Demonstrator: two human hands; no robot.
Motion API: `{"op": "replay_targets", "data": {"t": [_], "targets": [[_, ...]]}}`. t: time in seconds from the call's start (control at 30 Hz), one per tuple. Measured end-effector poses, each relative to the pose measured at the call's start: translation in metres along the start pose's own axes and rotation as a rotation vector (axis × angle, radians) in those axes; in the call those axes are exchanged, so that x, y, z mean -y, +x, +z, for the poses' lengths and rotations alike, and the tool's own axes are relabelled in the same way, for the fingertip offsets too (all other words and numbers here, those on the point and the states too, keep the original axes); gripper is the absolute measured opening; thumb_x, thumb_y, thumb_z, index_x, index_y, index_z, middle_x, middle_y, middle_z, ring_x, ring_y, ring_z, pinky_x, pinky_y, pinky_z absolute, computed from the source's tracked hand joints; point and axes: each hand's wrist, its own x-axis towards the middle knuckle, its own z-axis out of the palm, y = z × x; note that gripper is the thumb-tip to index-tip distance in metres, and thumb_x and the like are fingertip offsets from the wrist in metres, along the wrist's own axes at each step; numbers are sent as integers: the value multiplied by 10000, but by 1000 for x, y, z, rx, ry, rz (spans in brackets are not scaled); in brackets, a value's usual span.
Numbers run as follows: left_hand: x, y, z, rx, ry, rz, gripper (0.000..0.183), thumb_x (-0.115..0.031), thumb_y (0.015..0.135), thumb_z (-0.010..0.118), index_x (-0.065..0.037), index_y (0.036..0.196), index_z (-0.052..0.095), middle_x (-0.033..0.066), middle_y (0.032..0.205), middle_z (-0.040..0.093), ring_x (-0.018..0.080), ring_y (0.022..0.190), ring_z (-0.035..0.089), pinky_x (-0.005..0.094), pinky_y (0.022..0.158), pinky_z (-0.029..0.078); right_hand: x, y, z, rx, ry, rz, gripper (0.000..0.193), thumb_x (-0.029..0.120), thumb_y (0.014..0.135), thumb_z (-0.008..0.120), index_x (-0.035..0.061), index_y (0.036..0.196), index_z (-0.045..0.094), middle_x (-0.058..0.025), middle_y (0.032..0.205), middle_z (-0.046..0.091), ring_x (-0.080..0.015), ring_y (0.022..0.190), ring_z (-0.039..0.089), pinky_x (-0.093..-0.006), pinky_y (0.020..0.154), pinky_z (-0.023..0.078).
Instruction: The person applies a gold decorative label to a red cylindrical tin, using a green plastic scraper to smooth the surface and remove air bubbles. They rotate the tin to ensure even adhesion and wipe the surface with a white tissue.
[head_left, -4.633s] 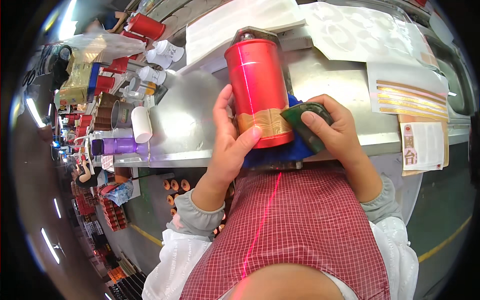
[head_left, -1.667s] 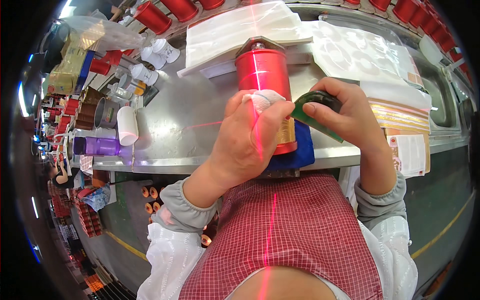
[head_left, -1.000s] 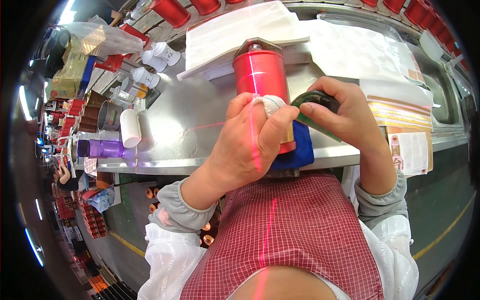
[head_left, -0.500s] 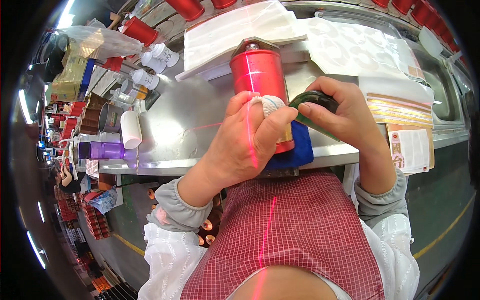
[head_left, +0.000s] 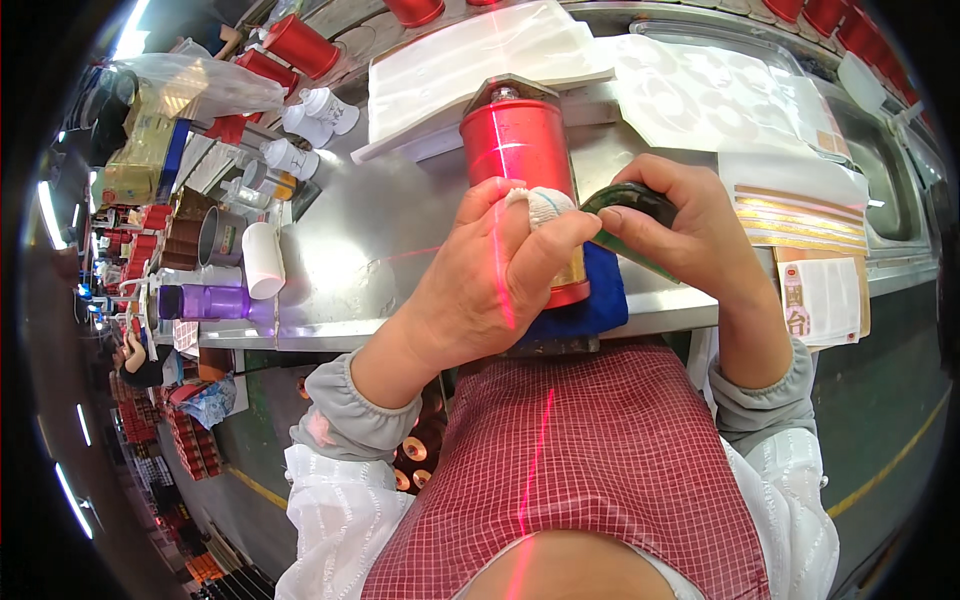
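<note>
A glossy red cylindrical bottle lies in a holder on the metal workbench, its dark cap end away from me and a gold patch near its close end. My left hand is closed at its near part, with a white knit cloth bunched at the fingertips; whether it wraps a finger is hidden. My right hand pinches a dark green, smooth, curved flat piece between thumb and fingers. Its tip is close to my left thumb. Beneath the bottle is a blue cloth.
White sheets lie behind the bottle, and a clear-patterned sheet lies right of them. Gold strips and a label stack sit at the right. A purple bottle and a white roll stand left. Red canisters line the far edge.
The red canisters along the far edge have shifted to the right. My left hand has moved very slightly right; my right hand stays almost in place.
</note>
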Motion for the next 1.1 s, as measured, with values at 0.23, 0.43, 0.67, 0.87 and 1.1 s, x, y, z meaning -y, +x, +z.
{"op": "replay_targets", "data": {"t": [0.23, 0.43, 0.67, 0.87, 1.1], "targets": [[2, -10, -6, -36, -100, -185, 520, -22, 761, 649, -70, 1253, 485, 156, 1101, 582, 345, 997, 554, 447, 992, 373, 1, 0, -1, -6, -15, -4, 197, 162, 827, 708, -14, 878, 634, -38, 624, 558, -69, 574, 479, -255, 516, 408], [-3, -25, -8, -82, -269, -443, 529, -40, 763, 618, -40, 1267, 458, 197, 1312, 479, 353, 1206, 439, 426, 1045, 315, 2, -6, -2, 96, 56, 30, 198, 164, 820, 706, -14, 875, 637, -44, 629, 565, -75, 583, 499, -259, 520, 411], [-6, -31, -12, -78, -213, -427, 498, -68, 758, 639, -41, 1231, 484, 178, 1297, 498, 344, 1193, 448, 427, 1034, 304, 8, -10, 2, 200, 57, 30, 186, 151, 802, 711, -7, 859, 631, -104, 650, 601, -173, 561, 559, -308, 527, 441], [-11, -35, -9, -63, -226, -478, 473, -76, 758, 645, -39, 1206, 498, 170, 1286, 510, 334, 1194, 450, 422, 1039, 294, 10, -6, 5, 175, -170, -364, 210, 118, 734, 765, 32, 890, 654, -81, 734, 576, -247, 655, 569, -340, 583, 439], [-10, -44, -5, -109, -230, -502, 453, -98, 762, 649, -29, 1188, 510, 168, 1293, 505, 323, 1198, 450, 417, 1050, 291, 20, -14, 0, 184, -337, -516, 290, 96, 661, 794, 59, 917, 664, -84, 791, 556, -280, 739, 556, -380, 642, 437]]}}
